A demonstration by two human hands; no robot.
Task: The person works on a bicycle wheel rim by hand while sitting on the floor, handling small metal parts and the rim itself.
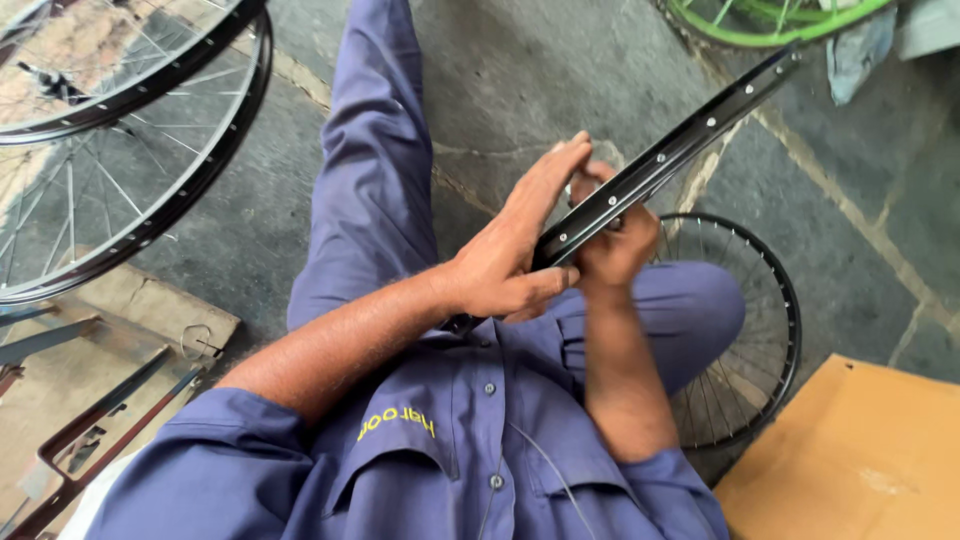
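Both hands, left (505, 250) and right (612, 240), grip 1 bare black rim (690, 140); 3 spoked wheels (745, 330) lie nearby.

One head-worn camera looks steeply down, close over the seated person's lap.
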